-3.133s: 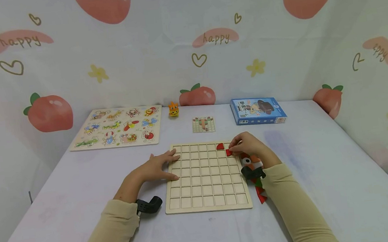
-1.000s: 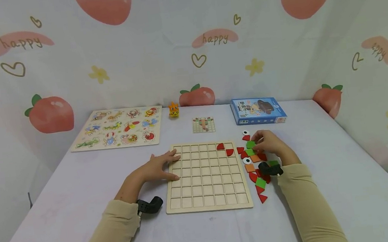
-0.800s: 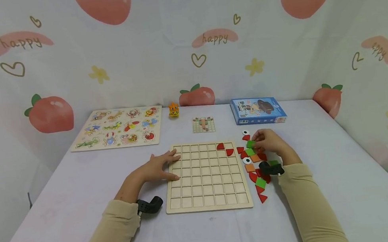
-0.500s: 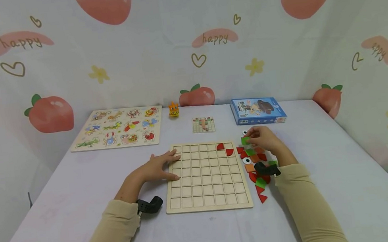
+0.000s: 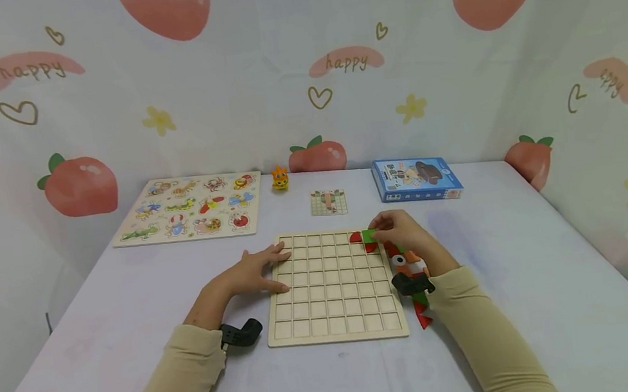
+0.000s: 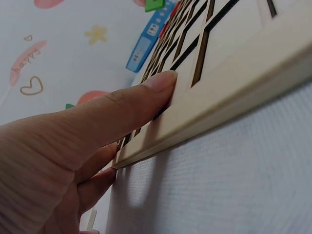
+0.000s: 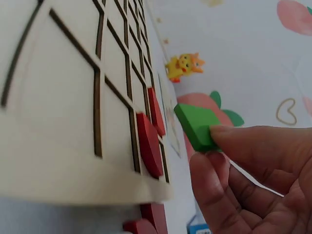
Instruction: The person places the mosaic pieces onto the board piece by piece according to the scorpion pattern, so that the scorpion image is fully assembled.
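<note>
A pale wooden grid board lies in front of me. My left hand rests at its left edge, fingers spread; in the left wrist view the thumb presses on the rim. My right hand pinches a green square tile between thumb and fingers. In the right wrist view the tile is held up off the board, tilted, near its far right corner. Two red rounded pieces, one in the top row and one in the row below, sit in board cells.
Loose coloured pieces, among them an eye disc, lie right of the board, partly hidden by my right arm. Behind are a small pattern card, a toy figure, a blue box and an insect puzzle board.
My right hand has picked the green square tile from the loose pieces and carried it left to the board's top right corner. Earlier it let go of the lower red piece. The left hand stays put.
</note>
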Available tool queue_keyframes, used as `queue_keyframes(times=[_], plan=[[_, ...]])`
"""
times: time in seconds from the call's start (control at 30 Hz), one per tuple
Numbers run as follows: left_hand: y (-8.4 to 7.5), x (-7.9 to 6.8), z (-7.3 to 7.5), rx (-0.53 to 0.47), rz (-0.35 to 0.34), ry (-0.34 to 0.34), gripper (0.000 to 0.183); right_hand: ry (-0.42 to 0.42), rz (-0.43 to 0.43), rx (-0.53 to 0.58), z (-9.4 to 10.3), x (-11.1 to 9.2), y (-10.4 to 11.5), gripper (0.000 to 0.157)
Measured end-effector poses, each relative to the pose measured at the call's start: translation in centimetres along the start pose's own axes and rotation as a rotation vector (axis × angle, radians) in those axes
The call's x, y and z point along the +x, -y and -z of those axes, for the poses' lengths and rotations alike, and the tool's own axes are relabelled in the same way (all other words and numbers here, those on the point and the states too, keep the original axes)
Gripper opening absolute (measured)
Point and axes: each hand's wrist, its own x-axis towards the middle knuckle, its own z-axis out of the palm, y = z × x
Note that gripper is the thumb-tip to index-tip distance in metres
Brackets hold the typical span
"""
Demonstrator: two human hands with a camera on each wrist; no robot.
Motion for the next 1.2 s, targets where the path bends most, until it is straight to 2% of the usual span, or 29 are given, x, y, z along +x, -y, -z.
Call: queue_keyframes(times=[0.33, 0.57, 0.77, 0.97, 1.2], plan=[[0.2, -0.1, -0.1, -0.003, -0.007, -0.007, 0.076, 0.067, -0.002, -0.023, -1.4, 0.5, -0.2, 0.018], [0.1, -0.1, 0.0, -0.004, -0.014, -0.004, 0.075, 0.034, 0.038, -0.077, -2.1, 0.7, -0.4, 0.016], [0.0, -0.2, 0.0, -0.009, 0.008, 0.005, 0.076, 0.004, 0.049, -0.132, -2.5, 0.7, -0.2, 0.015], [0.0, -0.2, -0.1, -0.015, 0.008, 0.006, 0.076, 0.022, 0.043, -0.149, -2.2, 0.5, -0.2, 0.016], [0.1, -0.2, 0.0, -0.008, 0.006, 0.01, 0.076, 0.055, 0.011, -0.126, -1.0, 0.1, 0.0, 0.023]])
